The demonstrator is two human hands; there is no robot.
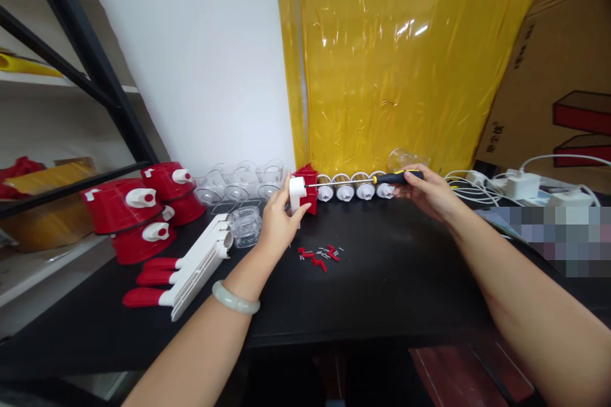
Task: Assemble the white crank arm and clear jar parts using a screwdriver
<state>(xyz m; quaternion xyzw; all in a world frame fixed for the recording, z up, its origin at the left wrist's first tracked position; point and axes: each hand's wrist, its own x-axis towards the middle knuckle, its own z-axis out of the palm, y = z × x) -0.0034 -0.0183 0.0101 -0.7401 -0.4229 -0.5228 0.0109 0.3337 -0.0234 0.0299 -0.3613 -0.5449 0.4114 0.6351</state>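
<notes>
My left hand (277, 219), with a pale bangle on the wrist, is closed around a red-and-white plastic part (296, 188) held just above the black table. My right hand (428, 192) grips a screwdriver (394, 177) by its black-and-yellow handle. The long shaft lies level and points left, its tip at the white side of the part; whether it sits in a screw cannot be made out. Below the part, small red plastic pieces (319, 262) and several loose screws (324, 254) lie scattered on the table. Behind the screwdriver stands a row of white-ended cylinders (345, 191).
Red housings (125, 206) are stacked at the left, beside white pieces with red handles (200, 267). Clear plastic cups (238, 181) line the wall near a clear stack (246, 226). White cables and adapters (522, 186) lie at the right, before a cardboard box (534, 76).
</notes>
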